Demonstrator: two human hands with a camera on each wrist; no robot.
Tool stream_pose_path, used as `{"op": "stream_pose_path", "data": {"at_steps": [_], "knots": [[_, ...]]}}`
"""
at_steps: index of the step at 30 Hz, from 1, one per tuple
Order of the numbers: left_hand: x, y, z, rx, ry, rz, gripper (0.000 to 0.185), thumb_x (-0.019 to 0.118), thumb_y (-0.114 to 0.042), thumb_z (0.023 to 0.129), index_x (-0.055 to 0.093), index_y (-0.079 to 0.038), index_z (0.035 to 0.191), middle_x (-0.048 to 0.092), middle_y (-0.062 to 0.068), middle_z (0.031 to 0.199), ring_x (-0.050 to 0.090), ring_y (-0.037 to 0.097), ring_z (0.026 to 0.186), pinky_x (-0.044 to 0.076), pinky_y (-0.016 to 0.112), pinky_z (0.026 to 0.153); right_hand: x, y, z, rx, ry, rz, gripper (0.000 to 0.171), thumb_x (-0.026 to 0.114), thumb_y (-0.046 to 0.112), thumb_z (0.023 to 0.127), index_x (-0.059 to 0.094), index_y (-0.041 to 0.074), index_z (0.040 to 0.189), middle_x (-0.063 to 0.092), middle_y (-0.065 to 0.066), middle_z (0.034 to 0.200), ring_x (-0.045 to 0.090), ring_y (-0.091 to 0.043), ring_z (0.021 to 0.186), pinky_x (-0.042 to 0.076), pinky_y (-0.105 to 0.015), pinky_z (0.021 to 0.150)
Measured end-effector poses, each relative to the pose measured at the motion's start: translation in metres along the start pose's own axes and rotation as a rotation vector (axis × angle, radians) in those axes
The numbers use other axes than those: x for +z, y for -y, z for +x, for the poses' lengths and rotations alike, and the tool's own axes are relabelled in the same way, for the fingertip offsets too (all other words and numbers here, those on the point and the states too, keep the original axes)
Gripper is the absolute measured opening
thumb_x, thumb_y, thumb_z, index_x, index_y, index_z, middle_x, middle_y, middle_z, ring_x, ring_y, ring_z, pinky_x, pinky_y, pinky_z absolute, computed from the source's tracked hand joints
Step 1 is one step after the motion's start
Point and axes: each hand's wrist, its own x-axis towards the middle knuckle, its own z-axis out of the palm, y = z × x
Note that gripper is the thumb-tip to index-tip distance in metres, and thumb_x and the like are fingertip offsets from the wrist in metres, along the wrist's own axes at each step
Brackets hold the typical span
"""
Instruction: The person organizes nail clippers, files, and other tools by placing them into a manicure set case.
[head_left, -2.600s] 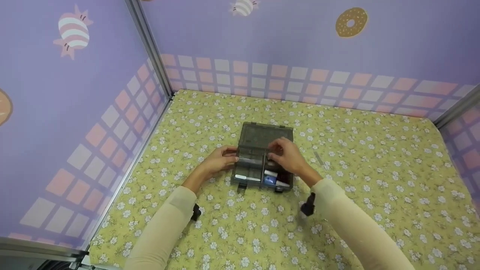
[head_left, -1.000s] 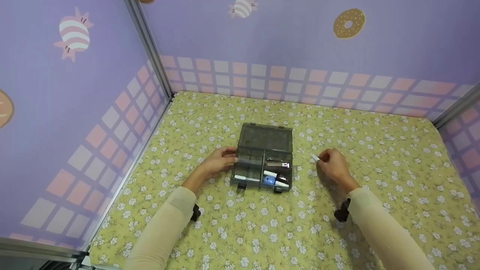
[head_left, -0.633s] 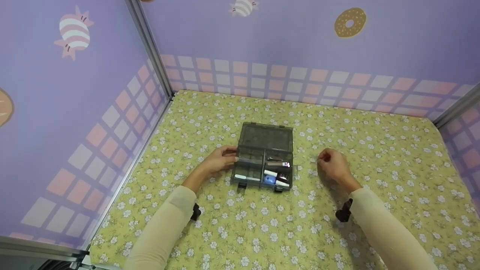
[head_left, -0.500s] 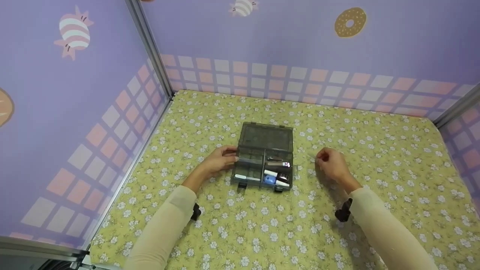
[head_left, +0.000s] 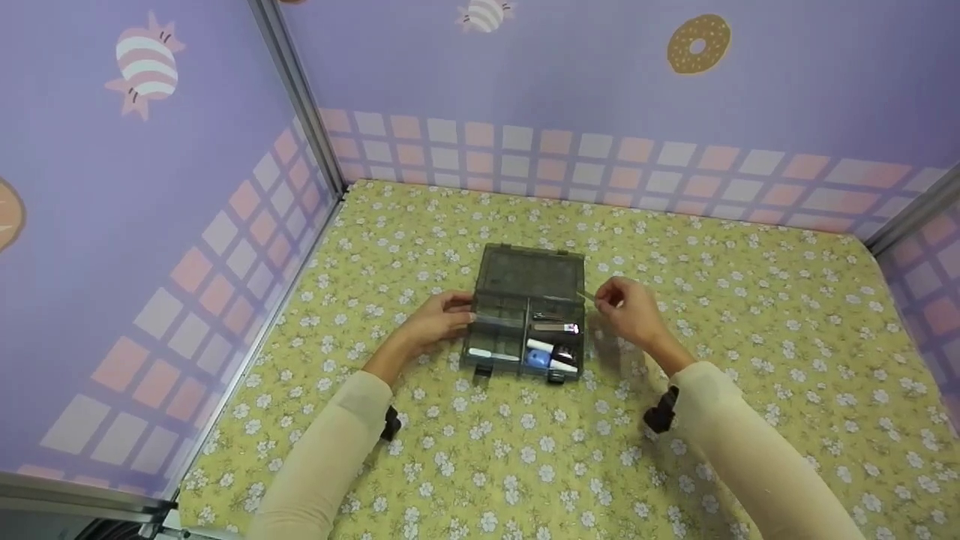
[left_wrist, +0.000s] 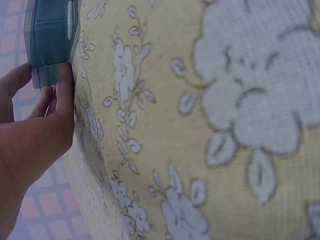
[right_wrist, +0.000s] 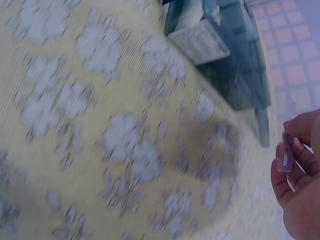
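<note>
Right hand (head_left: 630,309) pinches thin clear strip (right_wrist: 285,156): featherlight, slippery, bendy; best held at edges. Left hand (head_left: 442,319), fingers relaxed, steadies organizer box (head_left: 525,315).

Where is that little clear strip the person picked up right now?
The clear strip is pinched in the right hand, held just above the right rim of the open grey organizer box, which the left hand steadies on the floral cloth.
</note>
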Motion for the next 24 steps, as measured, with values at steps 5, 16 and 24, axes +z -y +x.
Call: {"op": "stream_pose_path", "data": {"at_steps": [5, 16, 24], "knots": [[0.001, 0.000, 0.000, -0.008, -0.001, 0.007, 0.057, 0.065, -0.011, 0.107, 0.043, -0.004, 0.159, 0.047, 0.016, 0.159, 0.052, 0.032, 0.142, 0.050, 0.043, 0.113, 0.011, 0.019, 0.008, -0.066, 0.038, 0.019, 0.005, 0.069, 0.002, 0.100, 0.072, -0.002, 0.103, 0.069, -0.012, 0.094, 0.066, -0.026, 0.087, 0.055, -0.040, 0.078], [0.002, -0.002, 0.002, 0.002, 0.005, 0.005, 0.057, 0.066, -0.012, 0.107, 0.044, -0.004, 0.158, 0.048, 0.016, 0.158, 0.054, 0.032, 0.140, 0.049, 0.044, 0.113, 0.046, 0.055, 0.017, -0.152, 0.110, 0.041, 0.006, 0.070, 0.005, 0.102, 0.072, 0.000, 0.106, 0.070, -0.009, 0.097, 0.068, -0.024, 0.086, 0.057, -0.040, 0.076], [0.001, 0.001, 0.002, -0.004, -0.007, 0.009, 0.056, 0.066, -0.011, 0.107, 0.045, -0.004, 0.158, 0.049, 0.017, 0.157, 0.054, 0.032, 0.140, 0.049, 0.045, 0.113, 0.069, 0.075, 0.026, -0.192, 0.143, -0.001, 0.007, 0.070, 0.008, 0.103, 0.074, 0.003, 0.105, 0.070, -0.007, 0.096, 0.066, -0.021, 0.083, 0.057, -0.038, 0.074]]}}
